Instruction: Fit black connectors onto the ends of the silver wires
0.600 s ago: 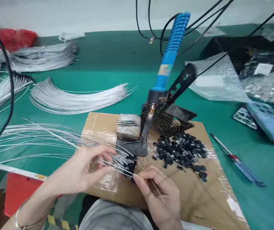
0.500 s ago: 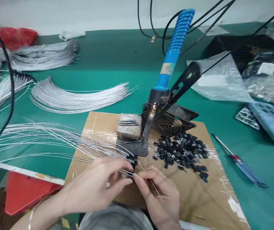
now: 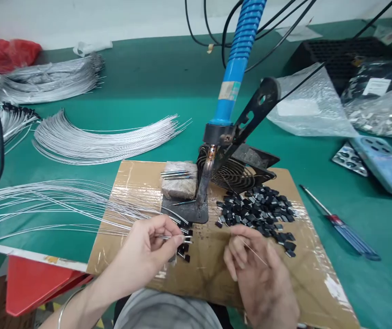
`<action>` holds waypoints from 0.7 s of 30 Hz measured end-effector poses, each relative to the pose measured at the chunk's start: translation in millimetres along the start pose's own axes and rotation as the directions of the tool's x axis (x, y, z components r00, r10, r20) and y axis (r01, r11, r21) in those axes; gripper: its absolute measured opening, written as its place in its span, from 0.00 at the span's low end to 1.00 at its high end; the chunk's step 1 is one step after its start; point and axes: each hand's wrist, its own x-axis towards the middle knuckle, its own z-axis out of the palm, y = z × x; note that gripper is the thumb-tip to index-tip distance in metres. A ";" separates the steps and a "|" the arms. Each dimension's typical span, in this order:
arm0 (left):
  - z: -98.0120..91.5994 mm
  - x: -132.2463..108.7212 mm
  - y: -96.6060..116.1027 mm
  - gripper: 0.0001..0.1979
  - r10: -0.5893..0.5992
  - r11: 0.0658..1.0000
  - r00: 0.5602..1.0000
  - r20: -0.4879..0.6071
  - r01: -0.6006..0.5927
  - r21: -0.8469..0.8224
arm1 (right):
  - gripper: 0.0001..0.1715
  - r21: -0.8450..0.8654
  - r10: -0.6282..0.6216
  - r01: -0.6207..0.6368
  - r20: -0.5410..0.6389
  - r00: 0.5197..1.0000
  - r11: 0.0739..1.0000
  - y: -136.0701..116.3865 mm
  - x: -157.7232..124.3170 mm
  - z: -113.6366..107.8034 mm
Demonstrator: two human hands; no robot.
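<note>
My left hand pinches white wires close to their stripped ends, which stick out past the thumb. Just behind and below those ends, small black pieces lie on the cardboard sheet. Between the curled fingers of my right hand runs a thin strand of solder wire. Its fingertips are at the front edge of a pile of small black connectors. Whether they also hold a connector I cannot make out. A blue-handled soldering iron points downward on a bracket beyond both hands.
Behind the hands are a small fan and a wrapped block with metal rods on top. Bundles of white wire lie to the left. A screwdriver, a phone case and plastic bags are on the right.
My right hand has moved away from the left hand, to the right towards the black pile. My left hand keeps the wires, whose ends are now in view. The view has shifted slightly.
</note>
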 end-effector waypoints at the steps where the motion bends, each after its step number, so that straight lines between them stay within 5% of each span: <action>1: 0.0 0.9 0.7 0.11 0.001 1.000 1.000 -0.009 -0.001 -0.008 | 0.24 0.017 -0.014 0.014 -0.036 0.999 1.000 -0.1 -0.4 -1.9; 5: 1.3 3.4 3.1 0.11 0.045 0.999 0.999 -0.023 -0.045 -0.027 | 0.26 -0.079 -0.164 0.160 -0.034 0.986 0.984 9.3 -4.5 1.4; 9: 3.1 3.8 3.7 0.12 0.043 0.999 0.999 -0.031 -0.044 -0.019 | 0.14 -0.277 -0.208 0.227 0.098 0.973 0.934 18.8 -5.9 17.9; 13: 5.6 2.6 2.4 0.12 0.043 0.999 0.998 -0.045 -0.044 -0.008 | 0.08 -0.232 -0.139 0.184 0.199 0.970 0.955 20.1 -5.5 35.4; 21: 9.7 -1.5 -4.1 0.14 0.070 0.997 0.995 -0.067 -0.067 0.044 | 0.05 -0.098 -0.028 0.042 0.144 0.989 0.994 23.2 -8.3 39.6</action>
